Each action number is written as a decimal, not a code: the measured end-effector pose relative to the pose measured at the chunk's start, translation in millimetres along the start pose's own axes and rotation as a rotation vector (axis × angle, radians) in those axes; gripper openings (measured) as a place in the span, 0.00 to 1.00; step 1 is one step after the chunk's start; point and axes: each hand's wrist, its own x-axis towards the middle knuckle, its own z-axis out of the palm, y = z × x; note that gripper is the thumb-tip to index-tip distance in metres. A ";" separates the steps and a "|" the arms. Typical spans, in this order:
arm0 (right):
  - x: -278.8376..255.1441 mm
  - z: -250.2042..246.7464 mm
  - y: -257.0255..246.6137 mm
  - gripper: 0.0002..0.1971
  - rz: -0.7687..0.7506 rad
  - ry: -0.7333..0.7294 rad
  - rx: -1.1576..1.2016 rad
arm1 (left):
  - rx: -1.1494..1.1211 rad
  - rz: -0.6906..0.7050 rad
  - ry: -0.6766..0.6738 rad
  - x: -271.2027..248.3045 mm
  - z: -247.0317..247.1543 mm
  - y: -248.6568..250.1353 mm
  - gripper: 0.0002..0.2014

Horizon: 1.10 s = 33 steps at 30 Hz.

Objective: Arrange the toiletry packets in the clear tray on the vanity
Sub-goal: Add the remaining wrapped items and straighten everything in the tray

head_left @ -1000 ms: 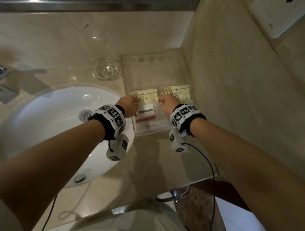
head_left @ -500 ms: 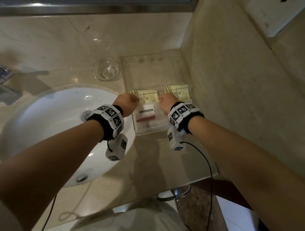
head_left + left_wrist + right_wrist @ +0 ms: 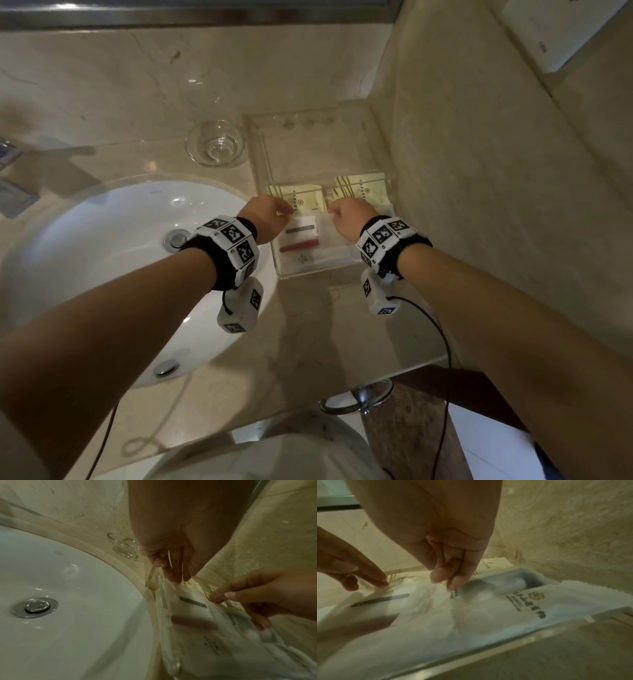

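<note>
The clear tray (image 3: 308,154) sits in the vanity's back right corner. Two cream packets (image 3: 305,198) (image 3: 366,188) lie side by side across its middle. In front of them lie white packets (image 3: 301,240), one with a grey strip and a red item. My left hand (image 3: 270,219) is at the tray's left wall, and its straight fingers (image 3: 176,577) touch the near edge of the left cream packet. My right hand (image 3: 346,219) pinches the translucent edge of a white packet (image 3: 488,612) between thumb and finger (image 3: 443,582).
A white basin (image 3: 113,260) fills the counter left of the tray. A small glass dish (image 3: 215,147) stands behind it, next to the tray. The marble wall (image 3: 479,171) rises right beside the tray. A chrome ring (image 3: 359,397) hangs under the counter's front edge.
Both hands have drawn slightly back from the cream packets toward the white ones. The right hand now holds a white packet's edge, a little raised.
</note>
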 end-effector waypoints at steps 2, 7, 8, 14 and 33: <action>1.3 0.6 -1.2 0.17 -0.015 0.002 0.019 | -0.010 -0.022 0.025 1.5 -0.6 -1.4 0.16; 5.1 1.0 -5.4 0.14 -0.020 -0.042 -0.003 | -0.009 -0.035 0.033 2.9 -1.0 -5.2 0.16; 5.7 0.5 -6.0 0.14 -0.015 -0.047 -0.010 | -0.011 -0.034 0.048 2.6 -0.8 -5.2 0.16; 5.9 -0.2 -4.8 0.14 -0.034 -0.069 -0.029 | -0.005 -0.005 0.089 3.9 1.6 -5.1 0.17; 6.3 1.9 0.2 0.14 -0.054 -0.117 0.107 | 0.011 -0.039 0.060 10.5 1.8 -6.8 0.17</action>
